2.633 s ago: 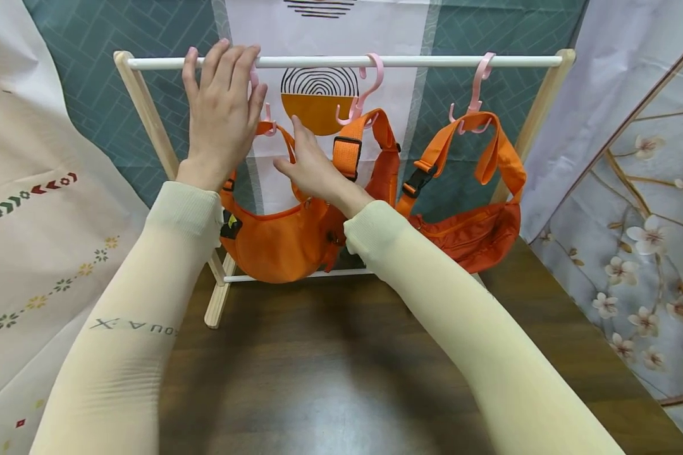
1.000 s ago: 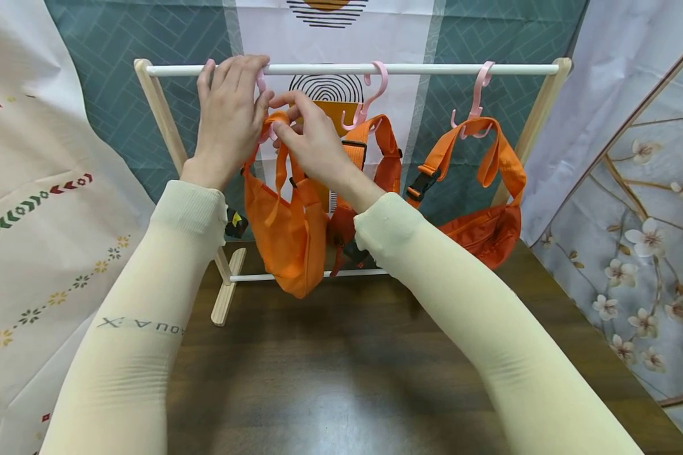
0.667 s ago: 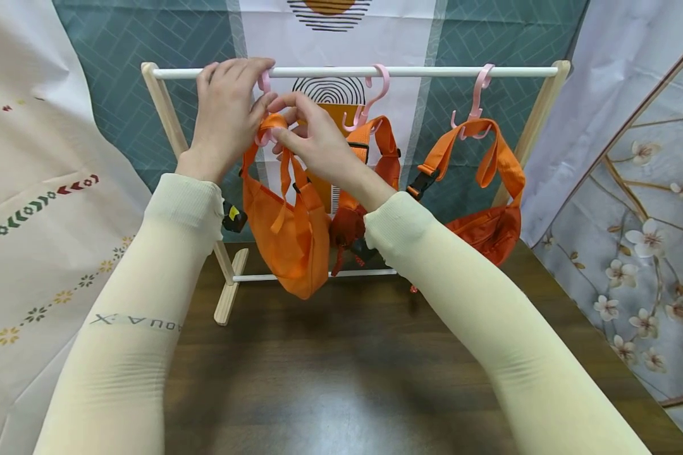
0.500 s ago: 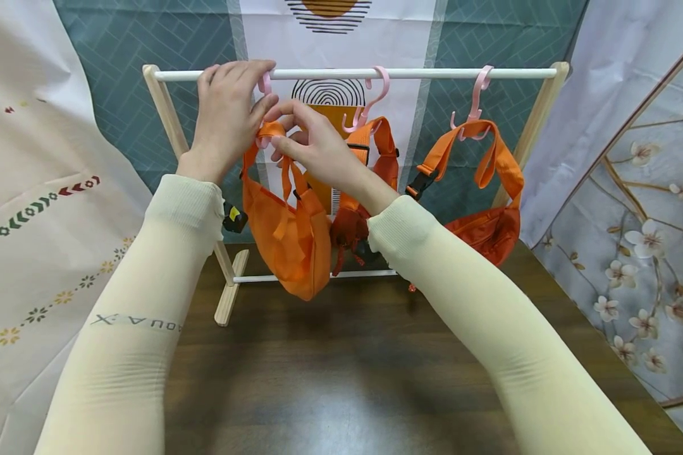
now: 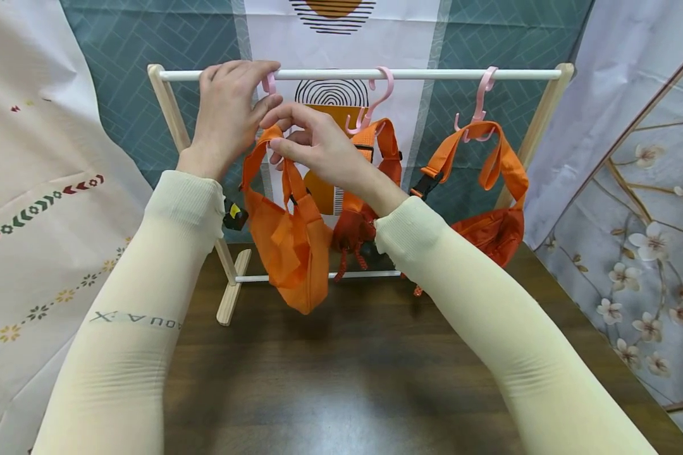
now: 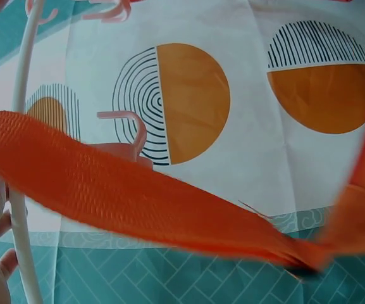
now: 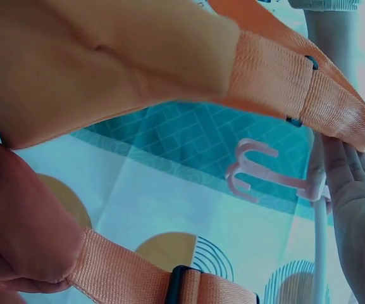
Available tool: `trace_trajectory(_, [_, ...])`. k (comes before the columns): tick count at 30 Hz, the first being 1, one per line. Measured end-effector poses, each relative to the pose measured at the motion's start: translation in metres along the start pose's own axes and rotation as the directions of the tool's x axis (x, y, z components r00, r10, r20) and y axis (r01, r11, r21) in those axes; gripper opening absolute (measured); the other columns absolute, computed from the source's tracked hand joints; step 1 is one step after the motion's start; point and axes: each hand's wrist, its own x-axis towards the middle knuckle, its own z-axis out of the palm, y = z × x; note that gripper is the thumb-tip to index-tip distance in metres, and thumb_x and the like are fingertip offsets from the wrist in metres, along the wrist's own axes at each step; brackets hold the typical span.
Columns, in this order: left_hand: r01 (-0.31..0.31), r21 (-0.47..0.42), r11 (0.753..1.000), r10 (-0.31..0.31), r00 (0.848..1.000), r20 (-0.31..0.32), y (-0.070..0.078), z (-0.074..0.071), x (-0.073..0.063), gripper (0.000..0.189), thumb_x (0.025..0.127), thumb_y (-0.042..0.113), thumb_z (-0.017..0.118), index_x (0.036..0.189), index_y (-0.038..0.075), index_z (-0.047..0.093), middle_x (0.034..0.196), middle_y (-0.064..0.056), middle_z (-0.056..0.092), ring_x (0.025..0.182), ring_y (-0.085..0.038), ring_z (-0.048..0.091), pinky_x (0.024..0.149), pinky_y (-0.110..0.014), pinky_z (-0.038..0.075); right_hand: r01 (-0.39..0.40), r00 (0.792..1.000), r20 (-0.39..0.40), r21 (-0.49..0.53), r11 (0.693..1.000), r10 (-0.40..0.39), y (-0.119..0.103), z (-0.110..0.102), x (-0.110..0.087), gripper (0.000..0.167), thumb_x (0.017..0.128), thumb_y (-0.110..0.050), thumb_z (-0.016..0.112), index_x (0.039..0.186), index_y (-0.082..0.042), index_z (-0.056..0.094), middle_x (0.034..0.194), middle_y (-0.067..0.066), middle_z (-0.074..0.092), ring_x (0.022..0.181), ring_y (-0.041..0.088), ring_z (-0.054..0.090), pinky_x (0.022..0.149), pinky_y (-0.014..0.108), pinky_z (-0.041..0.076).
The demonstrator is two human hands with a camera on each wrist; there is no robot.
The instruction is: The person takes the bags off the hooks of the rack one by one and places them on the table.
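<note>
My left hand (image 5: pixel 227 117) curls over the white rail (image 5: pixel 421 74) beside a pink hook (image 7: pixel 252 172), with its thumb below. My right hand (image 5: pixel 321 142) pinches the strap (image 5: pixel 293 177) of an orange sling bag (image 5: pixel 290 253) just under that hook. The bag hangs from this strap, turned narrow side forward. In the right wrist view, the hook's prongs carry nothing, and the strap lies between my fingers (image 7: pixel 362 164). The strap (image 6: pixel 138 196) crosses in front of the hook in the left wrist view.
To the right, a red-orange bag (image 5: pixel 355 230) hangs from a second pink hook (image 5: pixel 380 95), partly behind my right arm. Another red-orange bag (image 5: pixel 489 230) hangs from a third hook (image 5: pixel 480 95). Wooden posts (image 5: pixel 537 133) carry the rail above a brown table (image 5: pixel 330 366).
My right hand has reached the left bag's strap, pinched it and drawn it off the hook. The bag has swung round and hangs slightly lower. My left hand stays on the rail.
</note>
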Motion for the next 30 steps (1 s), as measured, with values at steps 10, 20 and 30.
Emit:
trace_trajectory(10, [-0.028, 0.006, 1.0, 0.028, 0.999, 0.024, -0.004, 0.0, -0.002, 0.055, 0.108, 0.03, 0.058, 0.159, 0.017, 0.044, 0.154, -0.008, 0.055, 0.151, -0.026, 0.036, 0.126, -0.044, 0.012, -0.033, 0.998, 0.05, 0.012, 0.999, 0.033, -0.003, 0.004, -0.004, 0.027, 0.104, -0.002, 0.06, 0.13, 0.005, 0.057, 0.104, 0.017, 0.063, 0.086, 0.033, 0.07, 0.087, 0.04, 0.057])
trace_trajectory(20, [0.023, -0.054, 0.998, -0.023, 1.0, 0.001, -0.006, -0.004, -0.026, 0.057, 0.111, 0.036, 0.048, 0.164, 0.022, 0.034, 0.167, 0.0, 0.036, 0.158, -0.017, 0.019, 0.127, -0.04, 0.003, -0.032, 0.997, 0.071, -0.004, 0.999, 0.032, -0.005, 0.008, -0.009, 0.029, 0.104, -0.002, 0.061, 0.131, 0.005, 0.057, 0.106, 0.015, 0.064, 0.089, 0.036, 0.07, 0.089, 0.039, 0.056])
trace_trajectory(30, [0.056, -0.344, 0.937, -0.08, 0.995, -0.058, -0.012, -0.004, -0.078, 0.052, 0.112, 0.043, 0.041, 0.159, 0.023, 0.044, 0.155, -0.006, 0.049, 0.144, -0.019, 0.042, 0.122, -0.036, 0.026, -0.028, 1.0, -0.01, -0.067, 0.997, 0.028, -0.006, 0.004, -0.011, 0.028, 0.104, -0.002, 0.062, 0.13, 0.004, 0.059, 0.106, 0.016, 0.064, 0.085, 0.028, 0.071, 0.083, 0.037, 0.058])
